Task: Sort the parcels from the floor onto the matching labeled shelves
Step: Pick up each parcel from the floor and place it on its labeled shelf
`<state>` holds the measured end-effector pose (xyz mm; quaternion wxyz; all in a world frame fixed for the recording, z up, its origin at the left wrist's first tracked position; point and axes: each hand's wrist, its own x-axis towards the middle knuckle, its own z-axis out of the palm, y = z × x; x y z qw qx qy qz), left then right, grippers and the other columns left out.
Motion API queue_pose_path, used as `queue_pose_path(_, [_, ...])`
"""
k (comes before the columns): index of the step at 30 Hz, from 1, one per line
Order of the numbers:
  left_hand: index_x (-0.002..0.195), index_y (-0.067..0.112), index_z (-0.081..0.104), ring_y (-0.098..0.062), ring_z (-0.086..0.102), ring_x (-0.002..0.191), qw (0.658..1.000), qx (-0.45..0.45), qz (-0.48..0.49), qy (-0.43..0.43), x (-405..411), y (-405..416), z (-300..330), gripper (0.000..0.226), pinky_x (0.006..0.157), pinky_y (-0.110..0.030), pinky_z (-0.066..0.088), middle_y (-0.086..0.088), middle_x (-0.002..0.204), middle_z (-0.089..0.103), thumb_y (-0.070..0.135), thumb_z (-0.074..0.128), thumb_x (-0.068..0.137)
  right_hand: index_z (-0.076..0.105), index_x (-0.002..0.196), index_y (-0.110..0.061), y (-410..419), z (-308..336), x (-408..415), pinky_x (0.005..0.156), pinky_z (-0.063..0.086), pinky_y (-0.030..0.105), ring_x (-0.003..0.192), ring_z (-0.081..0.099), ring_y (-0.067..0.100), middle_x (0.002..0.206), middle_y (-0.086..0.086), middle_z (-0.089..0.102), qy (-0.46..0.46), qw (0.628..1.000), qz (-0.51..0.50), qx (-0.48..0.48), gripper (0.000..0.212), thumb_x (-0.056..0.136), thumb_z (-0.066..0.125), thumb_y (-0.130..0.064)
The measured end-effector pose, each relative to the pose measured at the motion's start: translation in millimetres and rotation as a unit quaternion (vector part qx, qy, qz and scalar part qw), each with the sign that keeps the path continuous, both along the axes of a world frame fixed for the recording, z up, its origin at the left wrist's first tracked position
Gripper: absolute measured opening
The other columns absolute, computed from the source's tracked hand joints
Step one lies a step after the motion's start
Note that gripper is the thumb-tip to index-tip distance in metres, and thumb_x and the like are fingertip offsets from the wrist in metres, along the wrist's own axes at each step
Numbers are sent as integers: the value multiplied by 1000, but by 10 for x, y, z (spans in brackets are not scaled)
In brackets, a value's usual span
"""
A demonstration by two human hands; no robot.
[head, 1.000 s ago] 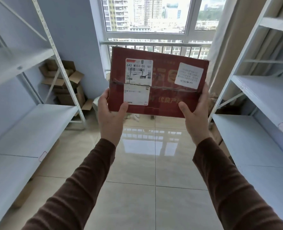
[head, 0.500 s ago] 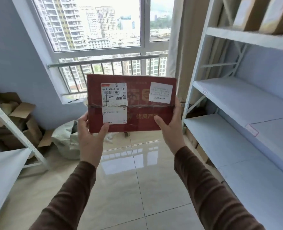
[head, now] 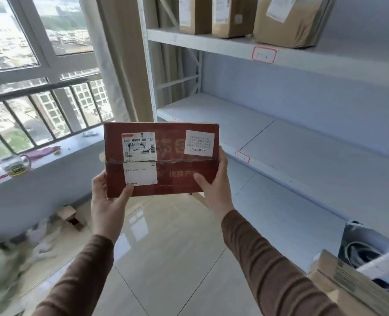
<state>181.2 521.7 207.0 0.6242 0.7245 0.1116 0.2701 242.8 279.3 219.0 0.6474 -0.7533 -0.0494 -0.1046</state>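
I have the red parcel [head: 161, 159] held up in front of me, upright and face-on, my left hand [head: 108, 201] gripping its lower left corner with the thumb over the front and my right hand [head: 214, 190] clamped on its lower right edge the same way; it hangs in the air over the tiled floor, just beside the shelving on my right and touching none of it. The main risk I see is a wrong match: the shipping label [head: 140, 147] reads clearly enough, but the red-bordered tag [head: 264, 55] on the upper shelf and the smaller tag [head: 242, 156] on the middle shelf [head: 280, 142] are blurred from here, so I may be misreading them. Putting the parcel down on a guess would mean re-sorting later. My hold is only on the bottom corners, so a quick swing toward the shelf could tip the top away from me. The upper shelf already carries three brown parcels [head: 232, 14] standing close together, and squeezing in there could knock one over.
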Motion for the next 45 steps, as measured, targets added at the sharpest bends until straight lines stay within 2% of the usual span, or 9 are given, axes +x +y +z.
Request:
queue_pose_path(5, [136, 19, 47, -9, 67, 112, 999, -6, -41, 16, 912, -210, -164, 53, 100, -32, 54, 6, 122, 67, 10, 75, 91, 11, 161, -38, -233, -178, 731, 118, 42, 44, 142, 44, 12, 157, -12, 41, 28, 999, -41, -21, 90, 96, 71, -21])
queue_pose_path(9, [135, 18, 47, -4, 67, 108, 998, -4, -50, 33, 1521, -271, -225, 53, 96, -27, 54, 9, 118, 67, 10, 75, 91, 23, 158, -37, -318, -299, 1333, 116, 45, 41, 137, 49, 9, 150, -14, 48, 36, 998, -50, -20, 84, 93, 73, -16])
queue_pose_path(17, [133, 21, 45, -3, 67, 109, 995, 8, -76, 68, 2706, 48, -383, 53, 100, -35, 54, 7, 121, 67, 10, 75, 91, 26, 153, -44, -65, -479, 2370, 108, 47, 32, 130, 52, 7, 143, -11, 50, 58, 995, -81, -5, 84, 90, 76, -21])
queue_pose_path(21, [134, 24, 43, 4, 65, 107, 991, 20, -101, 83, 3399, 298, -463, 55, 104, -33, 52, 11, 122, 64, 8, 74, 91, 27, 151, -43, 195, -588, 2858, 100, 49, 23, 121, 54, -7, 140, -18, 52, 63, 992, -107, 16, 82, 91, 75, -13])
queue_pose_path(25, [132, 35, 43, -14, 57, 120, 982, 94, -125, 106, 4116, 576, -567, 59, 109, -44, 47, 10, 122, 59, 18, 78, 87, 24, 152, -38, 413, -670, 3270, 89, 50, 16, 109, 56, -13, 138, -16, 50, 79, 986, -149, 6, 80, 93, 74, -14])
queue_pose_path(29, [130, 34, 41, -20, 44, 124, 965, 163, -156, 136, 4874, 679, -635, 57, 109, -50, 42, 15, 114, 53, 23, 77, 87, 24, 150, -36, 453, -760, 3714, 81, 49, 8, 109, 64, 3, 138, -13, 54, 84, 976, -201, -27, 80, 91, 75, -15])
queue_pose_path(34, [127, 32, 40, -28, 51, 119, 945, 204, -202, 154, 5843, 591, -815, 59, 105, -53, 47, 9, 113, 56, 20, 79, 85, 38, 148, -24, 352, -1061, 4409, 103, 55, 40, 124, 60, 18, 135, -3, 54, 100, 963, -244, -60, 78, 84, 82, -20])
queue_pose_path(39, [131, 19, 41, -29, 62, 110, 939, 214, -213, 168, 6586, 460, -1031, 60, 99, -46, 52, -4, 121, 64, 11, 78, 85, 44, 135, -6, 316, -1274, 4981, 95, 56, 33, 118, 60, 27, 129, 7, 49, 77, 958, -266, -78, 67, 81, 84, -7])
queue_pose_path(45, [133, 23, 41, -23, 67, 102, 938, 194, -219, 187, 7210, 443, -1228, 67, 92, -41, 56, 1, 116, 66, 23, 84, 82, 34, 143, -11, 471, -1582, 5472, 98, 58, 47, 126, 58, 26, 143, 9, 48, 74, 952, -287, -72, 80, 82, 85, -12])
